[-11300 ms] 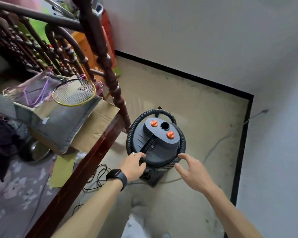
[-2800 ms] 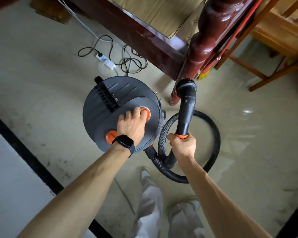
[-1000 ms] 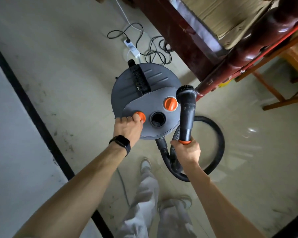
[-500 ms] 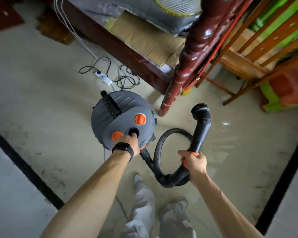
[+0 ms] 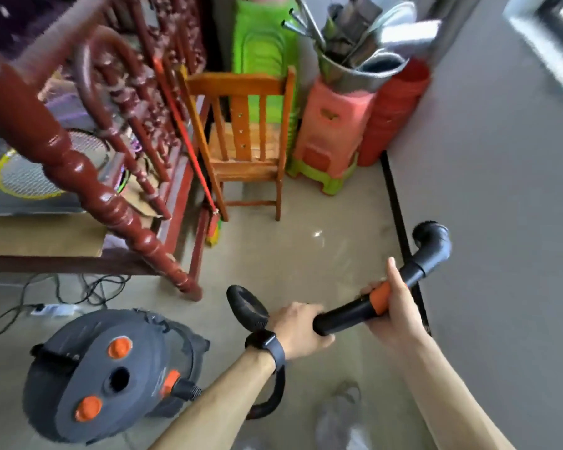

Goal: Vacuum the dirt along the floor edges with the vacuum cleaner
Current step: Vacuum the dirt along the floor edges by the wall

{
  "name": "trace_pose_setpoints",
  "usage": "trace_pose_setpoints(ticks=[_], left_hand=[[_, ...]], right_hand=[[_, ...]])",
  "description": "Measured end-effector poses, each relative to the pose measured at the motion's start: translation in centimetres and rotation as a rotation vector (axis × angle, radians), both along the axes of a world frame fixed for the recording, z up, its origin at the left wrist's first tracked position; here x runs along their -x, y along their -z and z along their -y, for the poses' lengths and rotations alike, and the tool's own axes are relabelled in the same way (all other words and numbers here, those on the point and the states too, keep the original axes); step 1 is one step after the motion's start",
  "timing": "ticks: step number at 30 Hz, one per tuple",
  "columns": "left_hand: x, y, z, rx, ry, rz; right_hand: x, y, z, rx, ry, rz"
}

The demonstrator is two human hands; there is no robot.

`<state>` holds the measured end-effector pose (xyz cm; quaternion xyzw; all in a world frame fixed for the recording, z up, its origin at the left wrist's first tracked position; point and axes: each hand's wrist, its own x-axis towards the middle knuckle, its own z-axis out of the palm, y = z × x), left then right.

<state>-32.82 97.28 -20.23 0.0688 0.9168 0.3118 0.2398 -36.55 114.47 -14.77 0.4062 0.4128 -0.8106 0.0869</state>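
Wand (image 5: 345,315) is now being held in both hands. Left hand (image 5: 298,331), no longer resting on the canister (image 5: 111,375), is gripping the wand's rear end where the hose (image 5: 246,308) loops away. Right hand (image 5: 394,306) is still curling its fingers (image 5: 369,289) round the orange collar. Nozzle (image 5: 433,238) is now pointing at the black baseboard (image 5: 395,196) by the right wall. Canister is standing on the floor (image 5: 306,254), lower left.

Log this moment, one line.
left hand: grips hose | right hand: grips wand | nozzle: by baseboard | vacuum cleaner: on floor
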Motion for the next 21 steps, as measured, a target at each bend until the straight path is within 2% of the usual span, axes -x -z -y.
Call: trace_pose_setpoints(ticks=[8,15,21], left_hand=[[10.3,-2.8,-14.6,0.14,0.173,-0.101],[17.3,-4.1,-22.9,0.165,0.238,-0.016],[25.0,-4.7,-25.0,0.156,0.237,-0.079]], right_hand=[[8.3,-2.3,-16.2,0.016,0.284,-0.041],[14.4,-3.9,-24.7,-0.021,0.254,-0.117],[21.3,-4.6,-27.1,-0.049,0.207,-0.185]])
